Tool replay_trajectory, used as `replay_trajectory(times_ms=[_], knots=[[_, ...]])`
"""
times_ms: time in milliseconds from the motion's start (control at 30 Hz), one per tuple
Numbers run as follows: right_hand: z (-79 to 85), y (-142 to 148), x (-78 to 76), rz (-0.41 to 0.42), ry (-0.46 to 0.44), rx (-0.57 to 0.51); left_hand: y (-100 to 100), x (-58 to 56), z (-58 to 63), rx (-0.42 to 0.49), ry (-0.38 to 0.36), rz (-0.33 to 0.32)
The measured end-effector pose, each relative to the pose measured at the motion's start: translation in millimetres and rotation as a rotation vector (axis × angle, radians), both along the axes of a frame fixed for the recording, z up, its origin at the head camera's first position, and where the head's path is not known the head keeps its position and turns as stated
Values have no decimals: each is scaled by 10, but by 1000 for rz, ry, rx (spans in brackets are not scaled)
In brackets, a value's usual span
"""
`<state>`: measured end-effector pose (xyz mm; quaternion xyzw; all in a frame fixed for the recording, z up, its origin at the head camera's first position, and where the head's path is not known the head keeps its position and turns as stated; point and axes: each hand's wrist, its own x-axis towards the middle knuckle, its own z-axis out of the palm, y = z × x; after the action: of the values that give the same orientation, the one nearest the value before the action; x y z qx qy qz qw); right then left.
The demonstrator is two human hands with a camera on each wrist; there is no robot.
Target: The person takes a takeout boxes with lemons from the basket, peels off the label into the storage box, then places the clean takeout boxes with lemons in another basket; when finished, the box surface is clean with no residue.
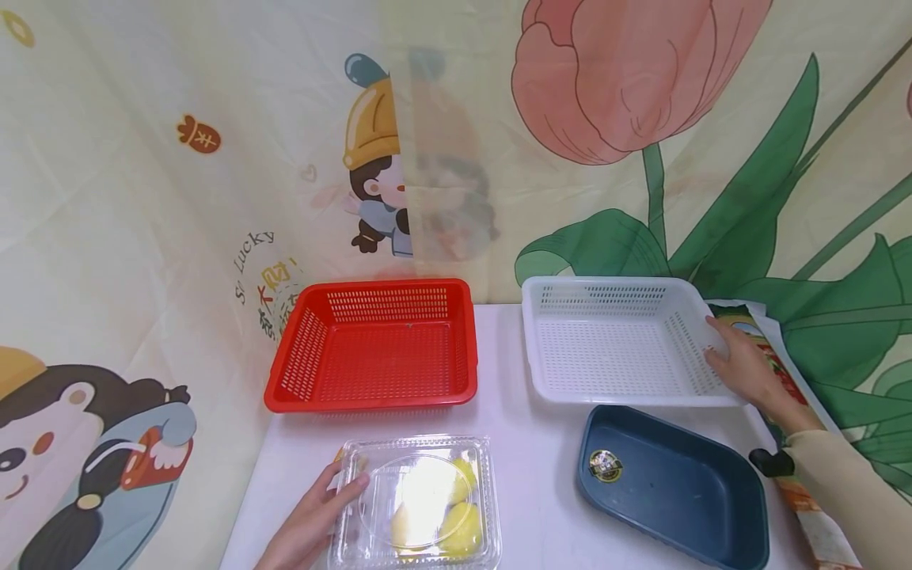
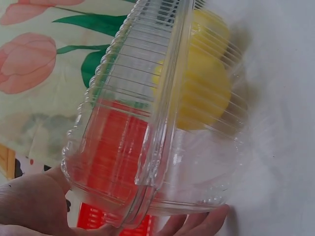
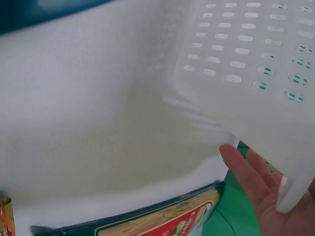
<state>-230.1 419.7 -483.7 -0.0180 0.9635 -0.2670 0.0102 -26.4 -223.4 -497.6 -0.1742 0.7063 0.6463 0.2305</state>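
Note:
My left hand grips the left side of a clear plastic clamshell box, thumb on the lid and fingers underneath. The box is closed, and several yellow fruits show inside; glare hides part of them. In the left wrist view the same box stands close, with fingertips under its edge. At the right, my right hand holds the short rim of a white perforated basket. From the right wrist view, the basket's rim passes between thumb and fingers. Nothing is seen inside this basket.
A red perforated basket stands at the back left. In front of the white basket lies a dark blue tray with a round sticker. Printed food packages line the table's right edge. A patterned curtain hangs behind.

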Motion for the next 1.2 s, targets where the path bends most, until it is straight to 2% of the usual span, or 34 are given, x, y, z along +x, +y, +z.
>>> replay_trajectory(times_ms=[200,433,700,800,967,1067,1200], knots=[[11,-1,-13,-4,-5,3,23,6,-57,51,8,18],[-1,6,-3,-1,6,6,54,-8,-76,6,8,54],[-25,3,17,4,1,-12,34,-11,-50,47,26,16],[-25,-6,27,3,8,-16,34,-9,-22,55,37,-7],[-31,0,36,10,15,-8,80,8,47,3,30,-6],[-42,11,31,14,22,-3,109,7,118,-55,17,3],[-42,12,21,17,30,-6,128,-31,228,-50,2,-18]])
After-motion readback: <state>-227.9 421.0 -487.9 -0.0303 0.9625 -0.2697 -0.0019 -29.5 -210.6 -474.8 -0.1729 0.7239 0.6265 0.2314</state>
